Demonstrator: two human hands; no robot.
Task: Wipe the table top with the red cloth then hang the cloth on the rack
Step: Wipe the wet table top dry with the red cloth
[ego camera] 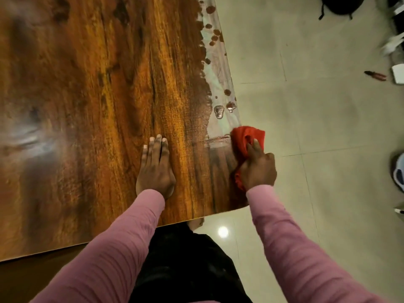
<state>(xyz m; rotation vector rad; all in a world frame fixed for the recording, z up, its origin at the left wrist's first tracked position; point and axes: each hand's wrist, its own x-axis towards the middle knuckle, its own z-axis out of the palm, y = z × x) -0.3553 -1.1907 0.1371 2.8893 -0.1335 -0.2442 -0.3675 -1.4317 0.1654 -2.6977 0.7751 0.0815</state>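
Note:
A brown wood-grain table top [91, 101] fills the left of the view. Its right edge carries a pale wet strip with droplets [219, 111]. My right hand [258, 167] is shut on the bunched red cloth [246, 136], pressing it on the table's right edge near the front corner; part of the cloth hangs past the edge. My left hand [156, 167] lies flat and open on the wood, palm down, to the left of the cloth. No rack is visible.
Pale floor tiles [317, 119] lie to the right of the table. On the floor at the far right are a small reddish tool [376, 75], a white box [398, 74], a dark bag [338, 5] and a white-blue object [399, 171].

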